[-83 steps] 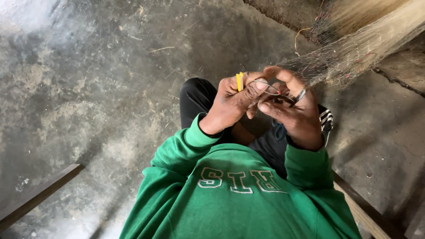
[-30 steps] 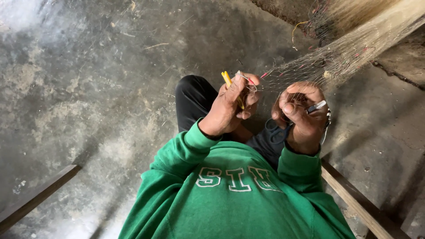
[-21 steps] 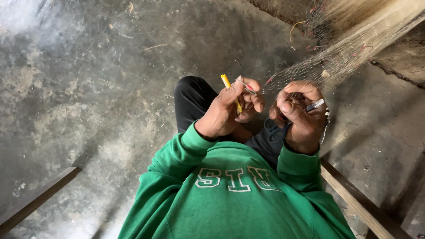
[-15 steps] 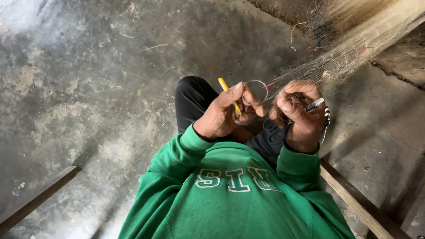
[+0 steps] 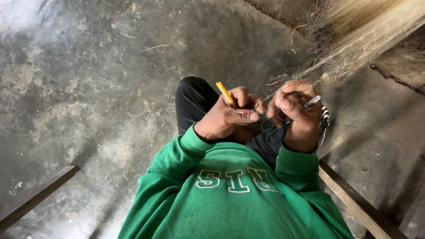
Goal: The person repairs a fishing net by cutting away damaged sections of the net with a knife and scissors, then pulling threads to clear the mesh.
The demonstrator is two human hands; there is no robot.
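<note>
My left hand [image 5: 228, 115] grips a slim yellow netting needle [image 5: 225, 93] that sticks up past the thumb, and pinches thin line near the fingertips. My right hand [image 5: 299, 113] is closed on a small silver-tipped tool [image 5: 311, 102] and on strands of a fine fishing net [image 5: 349, 55]. The net stretches taut from my right hand up to the top right corner. The two hands sit close together above my dark-trousered knee [image 5: 192, 95]. A green sweatshirt [image 5: 230, 194] covers my arms.
Rough grey concrete floor [image 5: 88, 88] spreads to the left and ahead. A wooden beam [image 5: 35, 199] lies at the lower left and another [image 5: 354, 201] runs along the lower right. A striped sandal [image 5: 325, 117] shows beside my right hand.
Over the last second my left hand has drawn the yellow needle and line slightly down and left, then closed back toward my right hand. The loop of line seen earlier has tightened.
</note>
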